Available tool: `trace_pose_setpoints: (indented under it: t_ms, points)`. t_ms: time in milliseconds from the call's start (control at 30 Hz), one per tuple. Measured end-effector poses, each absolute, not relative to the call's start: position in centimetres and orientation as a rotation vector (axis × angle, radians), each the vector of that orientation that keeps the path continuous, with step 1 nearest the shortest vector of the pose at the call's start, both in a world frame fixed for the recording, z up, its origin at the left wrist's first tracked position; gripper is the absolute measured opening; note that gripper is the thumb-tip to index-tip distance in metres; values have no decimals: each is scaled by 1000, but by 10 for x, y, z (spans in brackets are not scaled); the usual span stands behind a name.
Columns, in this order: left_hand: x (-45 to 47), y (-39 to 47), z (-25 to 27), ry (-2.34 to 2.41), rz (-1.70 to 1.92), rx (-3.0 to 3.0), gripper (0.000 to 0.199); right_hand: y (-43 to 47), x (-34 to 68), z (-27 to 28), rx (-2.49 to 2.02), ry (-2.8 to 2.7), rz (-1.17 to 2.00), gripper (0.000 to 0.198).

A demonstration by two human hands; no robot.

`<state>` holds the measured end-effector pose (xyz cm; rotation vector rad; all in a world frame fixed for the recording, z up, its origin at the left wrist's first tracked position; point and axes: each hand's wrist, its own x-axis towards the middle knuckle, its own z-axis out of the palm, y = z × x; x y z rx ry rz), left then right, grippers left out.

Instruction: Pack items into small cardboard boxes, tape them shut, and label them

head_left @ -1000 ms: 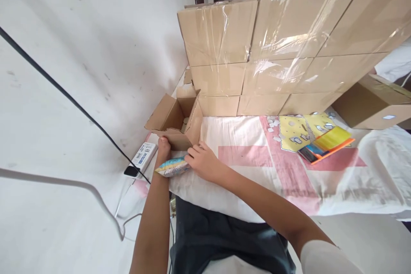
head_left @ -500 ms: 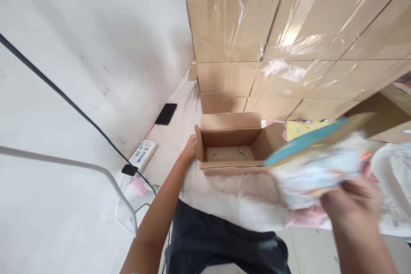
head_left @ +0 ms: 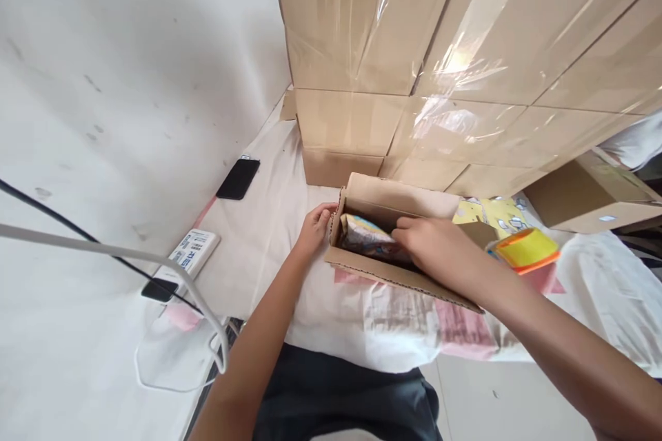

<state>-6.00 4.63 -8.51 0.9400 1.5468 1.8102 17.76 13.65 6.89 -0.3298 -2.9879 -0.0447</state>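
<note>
A small open cardboard box point(head_left: 403, 277) rests on the cloth-covered surface in front of me, its flaps standing out. My left hand point(head_left: 316, 226) grips the box's left end, thumb and fingers at the edge. Inside lies a colourful printed packet point(head_left: 369, 238), partly hidden by the walls. My right hand point(head_left: 421, 238) reaches in from the right with curled fingers closed on the packet's right end; the fingertips are partly hidden.
Taped cardboard cartons point(head_left: 362, 34) form a wall behind. A yellow and orange item point(head_left: 527, 249) and an open carton point(head_left: 584, 196) are at right. A black phone point(head_left: 238, 179), a white box point(head_left: 194, 251) and cables point(head_left: 118, 251) lie toward the left wall.
My right hand has carried the packet leftward from beside the box down into it. The box is now turned slightly, with my left hand still at its left end.
</note>
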Motion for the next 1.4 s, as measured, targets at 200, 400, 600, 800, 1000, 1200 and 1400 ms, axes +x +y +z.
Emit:
trace_pose_setpoints:
  t_ms: [200, 400, 600, 800, 1000, 1200, 1400]
  points:
    - [-60, 38, -77, 1522, 1900, 1015, 43, 132, 175, 63, -428, -2991, 32, 16]
    - [-62, 28, -82, 1298, 2160, 1375, 61, 120, 234, 58, -855, -1845, 307, 26]
    - [-60, 36, -94, 1147, 2114, 1573, 72, 119, 244, -42, -720, -1602, 805, 45]
    - [-61, 24, -75, 1286, 1884, 1738, 78, 122, 242, -35, -716, -1863, 752, 41]
    - [-50, 18, -68, 1458, 1895, 1630, 44, 145, 226, -16, -771, -1655, 989, 40]
    - [-41, 23, -79, 1435, 2089, 1480, 49, 154, 217, -22, -555, -1689, 938, 31]
    - [-44, 16, -69, 1757, 1956, 1879, 29, 149, 215, -36, -532, -1657, 879, 15]
